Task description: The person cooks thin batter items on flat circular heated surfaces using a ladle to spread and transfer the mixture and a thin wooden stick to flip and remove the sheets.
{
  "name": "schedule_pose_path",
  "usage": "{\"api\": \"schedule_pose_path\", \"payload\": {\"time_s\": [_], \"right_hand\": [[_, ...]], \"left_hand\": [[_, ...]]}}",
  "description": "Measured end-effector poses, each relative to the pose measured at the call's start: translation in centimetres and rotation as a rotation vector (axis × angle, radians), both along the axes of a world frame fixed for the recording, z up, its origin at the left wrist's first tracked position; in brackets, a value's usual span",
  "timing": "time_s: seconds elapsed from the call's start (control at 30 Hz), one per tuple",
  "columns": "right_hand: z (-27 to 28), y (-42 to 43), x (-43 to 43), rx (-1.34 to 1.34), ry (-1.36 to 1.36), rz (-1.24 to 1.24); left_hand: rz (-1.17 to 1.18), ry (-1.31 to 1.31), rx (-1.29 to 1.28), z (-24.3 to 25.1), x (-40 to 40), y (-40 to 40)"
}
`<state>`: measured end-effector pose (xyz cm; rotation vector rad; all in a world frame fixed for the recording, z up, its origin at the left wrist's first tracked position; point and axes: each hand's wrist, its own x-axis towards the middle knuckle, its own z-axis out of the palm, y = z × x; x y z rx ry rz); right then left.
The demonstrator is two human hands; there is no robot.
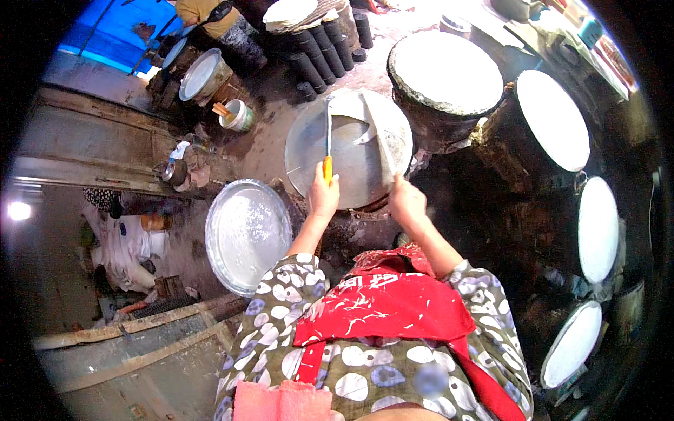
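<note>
In front of me is a large round metal griddle (345,158), with a white layer on its far part and bare grey metal nearer me. My left hand (323,193) is closed on the yellow handle of a long thin-bladed tool (329,126), whose blade reaches to the griddle's far side. My right hand (407,202) grips the near end of a long pale stick or blade (380,134) that slants away over the griddle. White material spans the far ends of both tools. A wide metal pan of whitish liquid (248,237) is beside my left forearm.
Several round white-topped vessels, among them a large drum (447,73), curve along the right. Black cylindrical briquettes (310,66) stand beyond the griddle, near a stack of round white sheets (295,13). A bucket (237,116) is at the far left. Another person (208,16) is at the top left.
</note>
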<state>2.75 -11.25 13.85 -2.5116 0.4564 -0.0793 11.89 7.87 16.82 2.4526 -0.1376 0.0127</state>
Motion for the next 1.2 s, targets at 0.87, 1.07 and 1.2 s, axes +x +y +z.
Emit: {"api": "schedule_pose_path", "payload": {"time_s": [0.87, 1.07, 1.2], "right_hand": [[-1.0, -6.6, 9.4, -0.262, -0.018, 0.356], [2.8, -3.8, 9.1, -0.327, 0.03, 0.651], [1.7, -7.5, 12.7, -0.35, 0.08, 0.539]], "left_hand": [[0.207, 0.066, -0.093, 2.8, -4.7, 8.0], [0.249, 0.082, -0.269, 0.3, -7.2, 11.6], [0.369, 0.346, -0.475, 4.2, -8.6, 10.0]]}}
